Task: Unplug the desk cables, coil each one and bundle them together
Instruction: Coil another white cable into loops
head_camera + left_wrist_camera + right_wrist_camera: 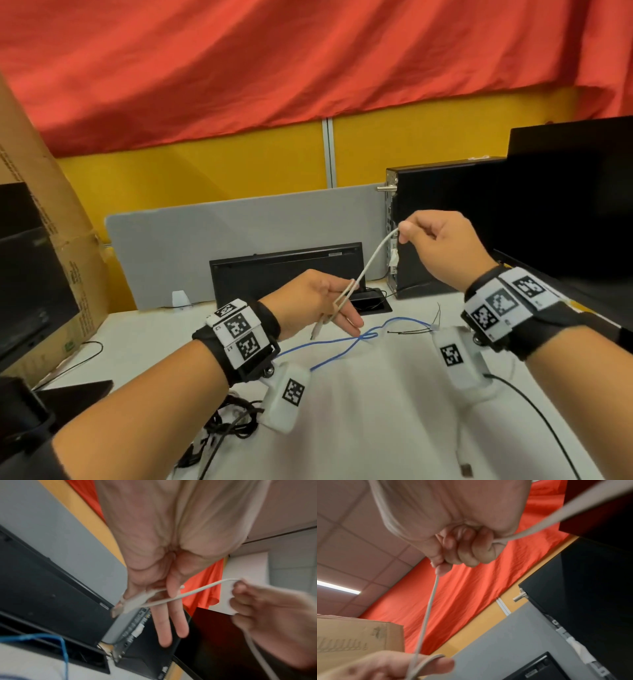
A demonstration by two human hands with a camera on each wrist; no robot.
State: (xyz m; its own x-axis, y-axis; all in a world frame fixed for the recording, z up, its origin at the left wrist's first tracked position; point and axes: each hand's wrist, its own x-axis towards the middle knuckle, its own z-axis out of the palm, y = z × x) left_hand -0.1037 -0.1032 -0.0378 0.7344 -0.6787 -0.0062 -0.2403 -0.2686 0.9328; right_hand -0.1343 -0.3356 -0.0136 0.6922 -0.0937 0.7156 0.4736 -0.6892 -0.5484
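Observation:
A thin white cable [373, 260] runs taut between my two hands above the white desk [376, 428]. My left hand [329, 301] keeps its fingers straight, with a loop of the cable wound round them and the thumb holding it. The cable's plug [315, 330] dangles below that hand. Up and to the right, my right hand [407, 233] pinches the cable between thumb and forefinger, the other fingers curled. The left wrist view shows the loop across the left fingers [171, 615] and the cable [188, 592]. In the right wrist view the cable [428, 612] drops from the right hand [440, 566].
A blue cable [342, 349] lies knotted on the desk under the hands. A tangle of black cables [233, 418] sits at the front left, and a black lead [534, 411] at the right. A black computer tower [445, 222], a leaning keyboard [284, 270] and a cardboard box [51, 240] stand behind.

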